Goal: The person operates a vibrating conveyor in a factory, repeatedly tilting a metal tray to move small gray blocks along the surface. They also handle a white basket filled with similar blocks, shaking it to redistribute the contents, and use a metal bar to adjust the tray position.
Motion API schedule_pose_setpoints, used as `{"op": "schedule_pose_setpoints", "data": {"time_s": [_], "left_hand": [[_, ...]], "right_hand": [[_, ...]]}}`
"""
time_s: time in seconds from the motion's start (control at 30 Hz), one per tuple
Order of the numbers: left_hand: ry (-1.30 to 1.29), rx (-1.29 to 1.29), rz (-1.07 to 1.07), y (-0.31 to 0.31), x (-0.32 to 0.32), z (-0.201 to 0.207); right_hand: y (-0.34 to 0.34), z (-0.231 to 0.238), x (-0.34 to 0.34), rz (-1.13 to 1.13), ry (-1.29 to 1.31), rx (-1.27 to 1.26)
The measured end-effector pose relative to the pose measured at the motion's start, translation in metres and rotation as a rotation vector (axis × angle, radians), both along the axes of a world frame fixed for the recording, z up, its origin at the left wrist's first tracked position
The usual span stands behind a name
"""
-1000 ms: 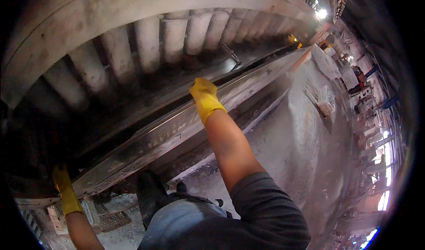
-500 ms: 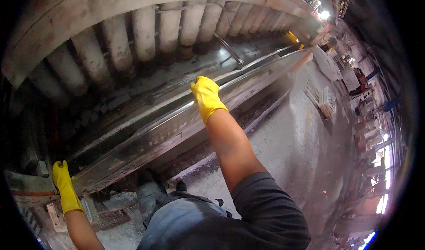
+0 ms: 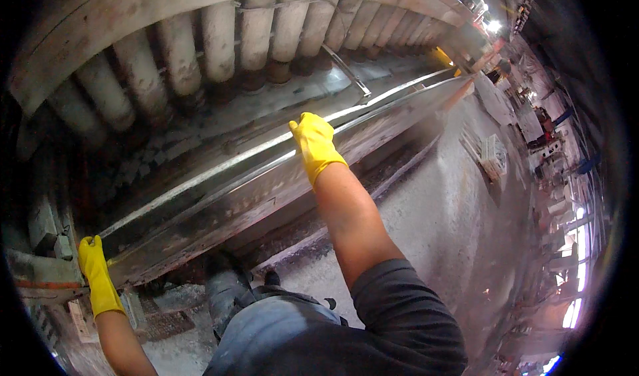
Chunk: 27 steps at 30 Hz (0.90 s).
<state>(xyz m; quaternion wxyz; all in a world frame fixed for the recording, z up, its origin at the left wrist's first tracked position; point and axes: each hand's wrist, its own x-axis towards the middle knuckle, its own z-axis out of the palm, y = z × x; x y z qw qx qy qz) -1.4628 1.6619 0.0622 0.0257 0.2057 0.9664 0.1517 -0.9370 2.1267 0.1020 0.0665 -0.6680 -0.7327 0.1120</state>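
A long slab [image 3: 193, 181] with a thin, pale edge runs from lower left to upper right in front of me. My right hand [image 3: 315, 141], in a yellow rubber glove, is closed over that edge near the middle of the view. At the slab's left end my left hand [image 3: 95, 269], gloved alike, has its fingers curled at the corner; its grip is partly hidden. Between the slab and me lies a long grimy beam [image 3: 266, 193] with a shiny metal upper lip. The slab's far side is in shadow.
Thick pale cylinders [image 3: 219, 43] stand in a row beyond the slab, under a curved beam [image 3: 166, 3]. A metal bar [image 3: 347, 73] juts toward the slab. Pale slatted pieces [image 3: 492, 155] lie on the dusty floor [image 3: 426, 209] at right. A grey block [image 3: 63, 248] is beside my left hand.
The slab's pale edge shows brighter and fuller along its length, and the slab seems to have shifted or tilted slightly. Both hands stay at the edge; the left has risen a little.
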Motion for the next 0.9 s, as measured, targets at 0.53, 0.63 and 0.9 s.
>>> {"op": "schedule_pose_setpoints", "data": {"time_s": [0.53,0.63,0.9], "left_hand": [[-0.018,-0.058,0.058,0.012,0.03,0.027],[-0.354,0.213,0.153,0.009,0.034,0.032],[0.057,-0.145,0.087,0.003,0.016,0.005]], "right_hand": [[0.001,-0.008,0.002,0.016,-0.027,0.01],[0.005,-0.007,-0.001,0.02,-0.113,-0.017],[0.004,0.008,-0.01,-0.07,0.069,-0.222]]}}
